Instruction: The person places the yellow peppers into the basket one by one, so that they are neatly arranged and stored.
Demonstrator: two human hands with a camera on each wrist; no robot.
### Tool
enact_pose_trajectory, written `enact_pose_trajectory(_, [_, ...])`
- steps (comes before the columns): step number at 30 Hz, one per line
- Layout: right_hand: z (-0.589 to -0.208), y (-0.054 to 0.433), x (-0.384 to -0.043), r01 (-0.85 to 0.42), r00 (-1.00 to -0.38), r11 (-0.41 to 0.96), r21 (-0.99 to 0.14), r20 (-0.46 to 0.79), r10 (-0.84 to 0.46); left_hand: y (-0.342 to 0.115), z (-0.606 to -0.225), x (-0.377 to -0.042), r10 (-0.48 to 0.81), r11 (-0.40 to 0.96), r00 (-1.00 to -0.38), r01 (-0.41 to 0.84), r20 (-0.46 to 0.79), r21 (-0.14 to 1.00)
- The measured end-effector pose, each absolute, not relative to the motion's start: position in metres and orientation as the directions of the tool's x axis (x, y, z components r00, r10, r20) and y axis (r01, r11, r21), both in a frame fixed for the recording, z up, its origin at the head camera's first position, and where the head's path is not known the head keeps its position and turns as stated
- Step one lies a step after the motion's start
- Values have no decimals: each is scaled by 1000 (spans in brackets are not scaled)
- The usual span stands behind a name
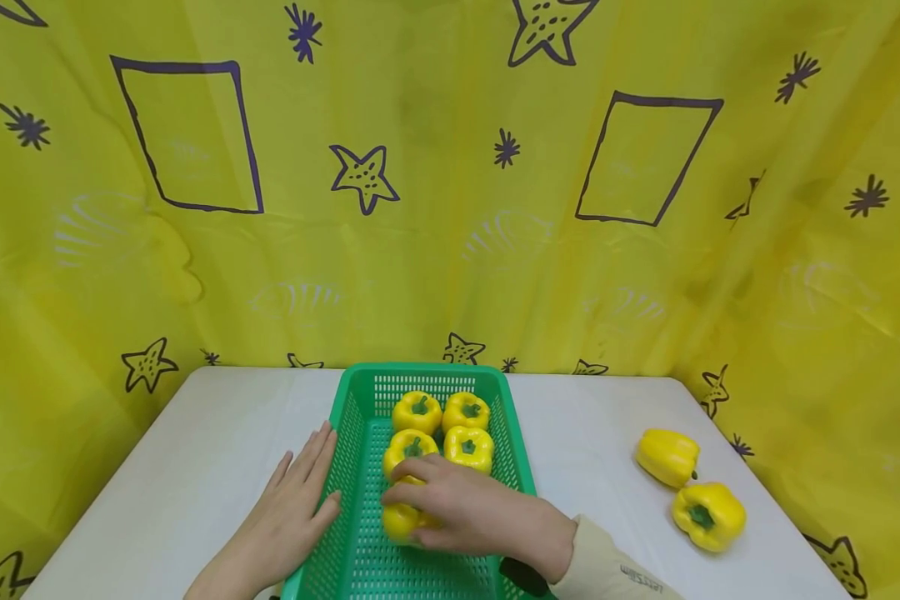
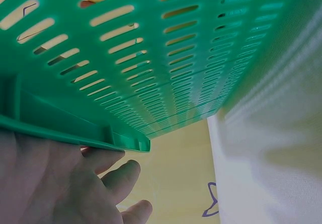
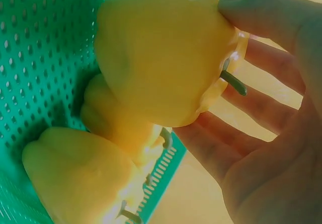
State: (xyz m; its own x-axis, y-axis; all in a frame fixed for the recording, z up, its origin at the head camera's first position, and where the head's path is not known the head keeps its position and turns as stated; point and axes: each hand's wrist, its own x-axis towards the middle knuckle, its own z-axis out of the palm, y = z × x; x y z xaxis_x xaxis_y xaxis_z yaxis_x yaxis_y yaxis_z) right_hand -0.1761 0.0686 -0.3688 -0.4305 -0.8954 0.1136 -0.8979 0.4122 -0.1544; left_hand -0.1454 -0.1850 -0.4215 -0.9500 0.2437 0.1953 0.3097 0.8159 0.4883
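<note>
My right hand [image 1: 472, 507] reaches into a green plastic basket [image 1: 523, 471] and grips a yellow bell pepper [image 1: 400, 523]. The right wrist view shows this bell pepper [image 3: 161, 58] pinched between thumb and fingers, its green stem toward the palm. Several more yellow bell peppers [image 1: 469, 450] stand in the basket in two columns, stems up. My left hand [image 1: 292, 510] lies along the basket's left side with fingers straight. In the left wrist view, its fingers touch the underside of the basket's rim [image 2: 75, 137].
Two loose yellow bell peppers, one lying on its side [image 1: 667, 457] and one nearer [image 1: 711, 517], lie on the white table [image 1: 585, 433] right of the basket. A yellow curtain [image 1: 435, 275] with dark star drawings hangs behind the table and along both sides.
</note>
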Motion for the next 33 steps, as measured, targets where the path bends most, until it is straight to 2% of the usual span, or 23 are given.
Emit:
enact_pose_trajectory(7, [-377, 65, -177, -911, -412, 406, -71, 119, -904, -184, -421, -145, 241, 819, -948, 313, 207, 481])
enact_pose_trajectory(22, [-383, 62, -177, -917, -393, 398, 13, 134, -910, -184, -420, -145, 240, 824, -947, 314, 212, 471])
enact_pose_trajectory(33, [-383, 63, -174, -906, -422, 423, -17, 95, -902, -183, -420, -145, 241, 821, -949, 310, 202, 480])
